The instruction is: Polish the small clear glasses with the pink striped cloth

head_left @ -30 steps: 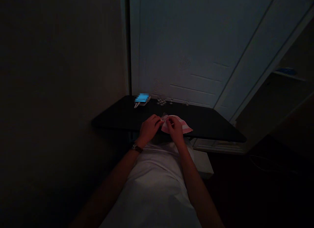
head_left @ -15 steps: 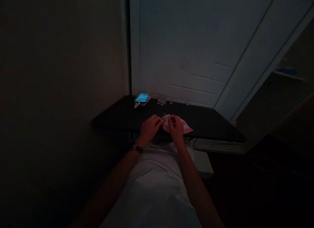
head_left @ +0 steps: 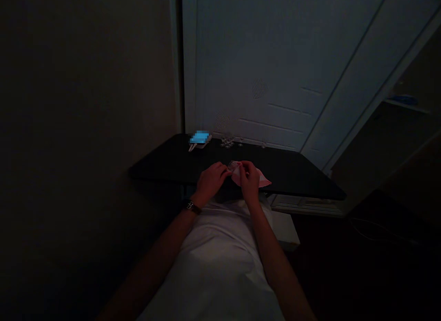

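Note:
Over the near edge of the dark table (head_left: 179, 167), my left hand (head_left: 210, 178) is closed on a small clear glass (head_left: 231, 165), its fingertips pinching one end. My right hand (head_left: 249, 176) is closed on a pink and white cloth (head_left: 264, 179), which it presses against the glass's other end. The cloth hangs to the right of my fingers and covers part of the glass. Several more small stemmed glasses (head_left: 227, 142) stand along the back of the table, one group together and others farther right.
At the back left of the table lies a device with a lit blue screen (head_left: 200, 137) and a white cable. Behind is a pale door (head_left: 275, 59). A white box (head_left: 285, 231) sits below the table's right side. The room is dark.
My right hand has shifted slightly right along with the cloth, whose folds have changed. The left hand and the glass stay almost where they were.

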`<state>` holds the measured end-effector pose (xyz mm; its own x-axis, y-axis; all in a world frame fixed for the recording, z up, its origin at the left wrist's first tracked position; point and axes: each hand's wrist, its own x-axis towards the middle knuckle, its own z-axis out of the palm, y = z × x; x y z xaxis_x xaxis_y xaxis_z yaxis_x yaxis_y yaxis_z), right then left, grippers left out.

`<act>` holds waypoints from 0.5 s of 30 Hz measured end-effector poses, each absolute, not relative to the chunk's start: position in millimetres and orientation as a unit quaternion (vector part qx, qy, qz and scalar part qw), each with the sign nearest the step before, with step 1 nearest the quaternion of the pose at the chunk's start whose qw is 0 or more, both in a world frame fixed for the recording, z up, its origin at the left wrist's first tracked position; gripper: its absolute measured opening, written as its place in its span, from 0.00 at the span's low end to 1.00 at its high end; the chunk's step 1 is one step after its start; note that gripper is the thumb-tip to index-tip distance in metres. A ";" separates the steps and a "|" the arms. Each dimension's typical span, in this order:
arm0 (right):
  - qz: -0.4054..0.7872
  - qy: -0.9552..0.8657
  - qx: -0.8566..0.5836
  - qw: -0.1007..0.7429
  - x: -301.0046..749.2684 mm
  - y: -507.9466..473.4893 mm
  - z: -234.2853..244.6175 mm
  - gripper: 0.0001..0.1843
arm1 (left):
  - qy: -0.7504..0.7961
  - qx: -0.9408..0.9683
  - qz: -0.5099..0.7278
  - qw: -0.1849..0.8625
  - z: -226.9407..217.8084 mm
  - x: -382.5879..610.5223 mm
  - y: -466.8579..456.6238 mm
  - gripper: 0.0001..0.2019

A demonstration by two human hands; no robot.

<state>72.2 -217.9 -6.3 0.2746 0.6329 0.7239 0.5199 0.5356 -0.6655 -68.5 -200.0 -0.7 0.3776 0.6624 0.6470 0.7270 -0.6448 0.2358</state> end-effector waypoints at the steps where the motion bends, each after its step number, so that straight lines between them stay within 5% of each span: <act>1: 0.043 -0.600 -0.480 0.638 72.0 -218.0 -6.1 0.13 | -0.421 -0.829 -0.366 0.047 -0.7 -68.1 -199.9 0.11; 15: 0.068 -0.582 -0.472 0.659 72.7 -218.5 -5.8 0.13 | -0.410 -0.818 -0.403 0.007 -6.3 -69.0 -194.1 0.08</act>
<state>72.7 -218.5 -5.8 0.3137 0.6394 0.7020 0.4594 0.5448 -0.7015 -69.0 -194.1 -6.3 0.3389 0.6647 0.6658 0.6759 -0.6643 0.3192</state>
